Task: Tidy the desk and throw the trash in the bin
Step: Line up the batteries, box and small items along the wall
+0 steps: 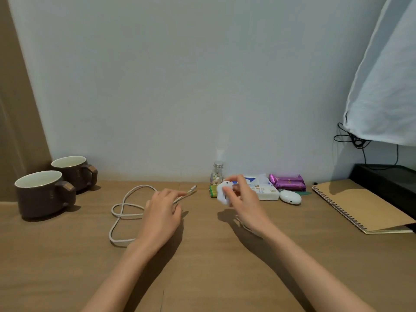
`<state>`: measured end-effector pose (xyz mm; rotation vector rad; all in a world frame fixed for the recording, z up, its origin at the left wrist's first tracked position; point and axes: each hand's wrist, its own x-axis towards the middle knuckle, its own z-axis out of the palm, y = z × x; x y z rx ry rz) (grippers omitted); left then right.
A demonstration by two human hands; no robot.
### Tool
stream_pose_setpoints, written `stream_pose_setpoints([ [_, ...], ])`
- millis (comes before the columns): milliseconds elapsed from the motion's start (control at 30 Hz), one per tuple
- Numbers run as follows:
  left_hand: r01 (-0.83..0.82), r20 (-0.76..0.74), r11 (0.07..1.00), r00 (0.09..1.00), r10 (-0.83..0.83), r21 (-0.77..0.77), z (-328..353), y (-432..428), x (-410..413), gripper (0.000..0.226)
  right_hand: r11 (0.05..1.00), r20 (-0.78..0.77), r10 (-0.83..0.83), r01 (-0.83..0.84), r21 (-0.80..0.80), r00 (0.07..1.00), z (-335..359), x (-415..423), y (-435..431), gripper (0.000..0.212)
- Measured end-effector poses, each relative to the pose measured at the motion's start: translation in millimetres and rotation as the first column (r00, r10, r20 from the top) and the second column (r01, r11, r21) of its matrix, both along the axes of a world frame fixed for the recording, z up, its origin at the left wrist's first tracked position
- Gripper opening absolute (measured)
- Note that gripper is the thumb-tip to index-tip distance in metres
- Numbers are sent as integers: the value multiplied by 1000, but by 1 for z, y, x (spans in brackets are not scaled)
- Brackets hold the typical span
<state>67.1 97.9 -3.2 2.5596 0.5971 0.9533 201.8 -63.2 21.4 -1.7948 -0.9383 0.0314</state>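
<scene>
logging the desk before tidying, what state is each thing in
front mug, upright
back mug, upright
cable, loose loops, left hand over it
white wad, pinched in right hand
jar, lid on
tissue pack, tissue sticking out
earbud case, closed
notebook, closed

Spiral notebook point(360, 203) with a plain tan cover, lying closed. Just left of the notebook, a white oval case point(290, 197); behind that, purple packets point(289, 182). Further left of the notebook, a white tissue pack point(265, 190) and a small glass jar point(217, 175) with a metal cap and pale bits inside. Far left of the notebook, a dark brown front mug point(42, 194) and a matching rear mug point(72, 172), close together, handles pointing towards the notebook. Right of the notebook, a black box point(387, 179). Above the notebook, tangled black cords point(353, 138) and hanging white cloth point(382, 86). Behind the notebook, a pale wall point(180, 86).
</scene>
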Motion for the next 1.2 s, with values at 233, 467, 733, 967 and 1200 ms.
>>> stream_pose_setpoints([
  [233, 191, 27, 982, 981, -191, 1, 14, -62, 62, 29, 921, -158, -365, 380, 83, 918, -18, 83, -96, 24],
  [467, 352, -57, 934, 933, -355, -59, 20, -128, 141, 36, 785, -71, -620, 617, -55, 781, -42, 141, -156, 23],
  [733, 418, -317, 908, 857, -406, -32, 3, -151, 218, 48, 834, 73, -538, 543, -96, 840, -52, 177, -157, 9],
  [967, 439, -348, 892, 857, -380, 109, -1, -158, 253, 49, 865, 189, -454, 482, -142, 871, -56, 203, -155, 14],
  [1200, 443, -258, 886, 879, -400, 134, -8, -157, 265, 40, 898, 246, -390, 425, -113, 888, -57, 197, -165, 13],
])
